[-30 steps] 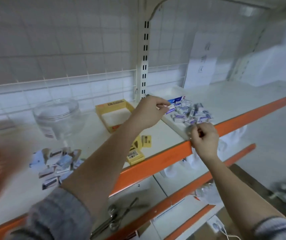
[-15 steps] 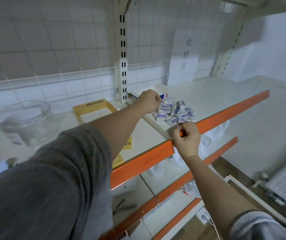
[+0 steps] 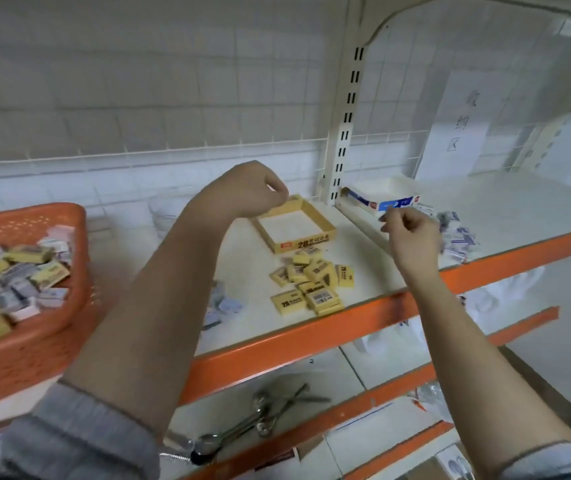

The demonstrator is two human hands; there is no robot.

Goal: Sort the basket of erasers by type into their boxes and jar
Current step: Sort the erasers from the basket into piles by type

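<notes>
An orange basket [image 3: 24, 216] at the left holds mixed yellow and blue-white erasers [image 3: 17, 271]. A shallow yellow box [image 3: 303, 242] stands mid-shelf, with loose yellow erasers [image 3: 311, 282] in front of it. A white-and-blue box [image 3: 381, 195] sits at the post, and blue-white erasers [image 3: 457, 237] are piled to its right. The clear jar [image 3: 166, 209] is mostly hidden behind my left forearm. My left hand [image 3: 252, 192] hovers over the yellow box's back corner, fingers curled, nothing visible in it. My right hand [image 3: 412, 233] is curled just before the white-and-blue box; its contents are hidden.
Some greyish erasers [image 3: 223, 304] lie by my left forearm. The orange shelf edge [image 3: 311, 337] runs across the front. Metal spoons [image 3: 252, 424] lie on the lower shelf. A slotted upright post [image 3: 346, 116] and a paper sign [image 3: 457, 126] stand at the back.
My left hand has pulled back left from the blue-white pile to above the yellow box. My right hand rose from the shelf edge toward the white-and-blue box. The view swung left.
</notes>
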